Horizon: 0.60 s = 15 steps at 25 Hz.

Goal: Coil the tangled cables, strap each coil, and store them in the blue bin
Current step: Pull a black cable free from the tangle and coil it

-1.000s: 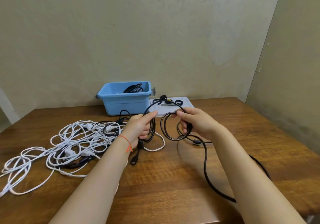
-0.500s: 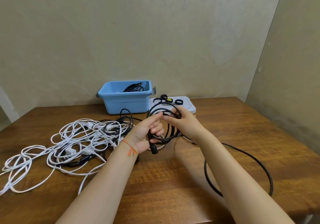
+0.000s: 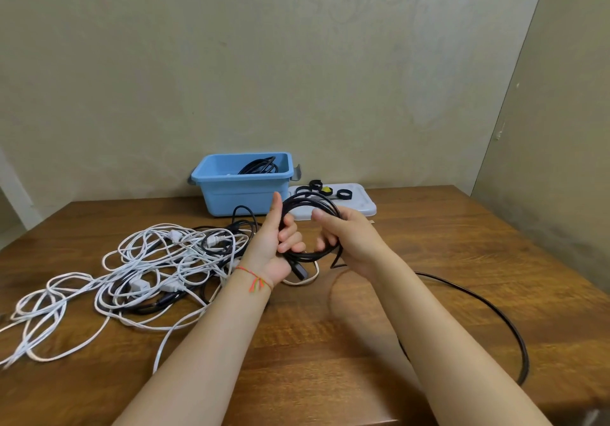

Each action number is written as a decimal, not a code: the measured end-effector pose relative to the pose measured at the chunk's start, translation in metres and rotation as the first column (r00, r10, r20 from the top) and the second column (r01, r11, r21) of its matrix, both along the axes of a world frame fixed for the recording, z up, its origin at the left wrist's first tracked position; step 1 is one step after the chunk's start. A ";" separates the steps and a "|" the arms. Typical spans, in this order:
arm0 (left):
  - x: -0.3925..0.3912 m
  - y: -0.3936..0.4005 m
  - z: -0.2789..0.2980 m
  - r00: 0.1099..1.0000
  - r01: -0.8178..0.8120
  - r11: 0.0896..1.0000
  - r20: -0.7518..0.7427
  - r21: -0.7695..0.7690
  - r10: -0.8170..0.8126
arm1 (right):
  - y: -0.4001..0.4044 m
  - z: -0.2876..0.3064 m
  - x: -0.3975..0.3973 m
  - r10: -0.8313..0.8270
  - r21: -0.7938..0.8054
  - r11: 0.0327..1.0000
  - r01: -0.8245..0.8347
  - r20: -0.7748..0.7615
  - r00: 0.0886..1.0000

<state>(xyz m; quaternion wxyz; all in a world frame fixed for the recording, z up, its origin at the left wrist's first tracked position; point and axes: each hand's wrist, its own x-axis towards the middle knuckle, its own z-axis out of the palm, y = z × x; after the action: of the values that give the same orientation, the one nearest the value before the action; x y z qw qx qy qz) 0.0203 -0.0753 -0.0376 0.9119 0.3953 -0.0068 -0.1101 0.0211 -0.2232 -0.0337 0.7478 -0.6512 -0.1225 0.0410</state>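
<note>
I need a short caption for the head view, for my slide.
Both hands, left and right, hold a black cable coil before the blue bin.

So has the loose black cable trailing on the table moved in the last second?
Yes. The black cable's loose tail has swung right, toward the table's right edge, while the blue bin stayed put.

Soft, even indoor light; sharp picture

Faint arm shadows on the wooden table [image 3: 429, 234]; wide-angle bending at the edges; slight blur on the fingers [image 3: 290, 244]
</note>
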 end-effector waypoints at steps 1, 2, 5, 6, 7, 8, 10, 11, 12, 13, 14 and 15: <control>0.002 -0.002 0.000 0.999 -0.013 0.999 -0.038 -0.031 0.012 | 0.004 -0.001 0.000 -0.017 0.076 0.997 0.020 -0.041 0.999; 0.003 -0.004 0.000 0.998 -0.011 0.999 -0.064 -0.049 0.008 | 0.007 -0.001 0.000 -0.038 0.133 0.990 0.051 -0.098 0.994; 0.004 -0.005 0.000 0.998 0.006 0.999 -0.057 0.037 -0.003 | 0.009 0.001 0.001 -0.051 0.193 0.975 0.107 -0.274 0.960; 0.004 -0.003 0.000 0.999 0.022 0.996 -0.048 0.087 -0.018 | 0.007 0.002 0.002 -0.051 0.178 0.978 0.107 -0.293 0.955; 0.004 -0.001 0.000 0.998 0.043 0.990 -0.044 0.135 -0.038 | 0.004 0.003 0.002 -0.058 0.144 0.984 0.102 -0.282 0.958; 0.003 0.000 0.000 0.997 0.068 0.982 -0.043 0.178 -0.061 | 0.001 0.003 0.003 -0.061 0.103 0.991 0.088 -0.243 0.968; 0.002 0.002 0.000 0.994 0.106 0.968 -0.046 0.225 -0.098 | -0.003 0.004 0.006 -0.044 0.031 0.998 0.048 -0.133 0.990; 0.001 0.002 -0.001 0.993 0.115 0.967 -0.047 0.227 -0.108 | -0.003 0.004 0.007 -0.044 0.015 0.999 0.046 -0.091 0.995; 0.001 0.002 -0.002 0.993 0.120 0.968 -0.047 0.222 -0.113 | -0.004 0.003 0.008 -0.055 0.009 0.998 0.056 -0.065 0.996; 0.000 0.001 -0.002 0.992 0.121 0.968 -0.046 0.219 -0.114 | -0.004 0.003 0.009 -0.076 0.002 0.997 0.076 -0.053 0.996; 0.000 0.001 -0.003 0.993 0.119 0.969 -0.045 0.218 -0.112 | -0.004 0.001 0.010 -0.100 -0.006 0.995 0.100 -0.050 0.994; 0.000 0.000 -0.003 0.993 0.117 0.969 -0.047 0.219 -0.110 | -0.003 0.000 0.011 -0.127 -0.011 0.992 0.127 -0.054 0.990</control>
<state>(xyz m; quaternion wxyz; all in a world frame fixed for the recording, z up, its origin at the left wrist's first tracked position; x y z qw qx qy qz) 0.0202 -0.0748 -0.0406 0.8543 0.4916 -0.0012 -0.1690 0.0324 -0.2266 -0.0334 0.7495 -0.6592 -0.0602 0.0113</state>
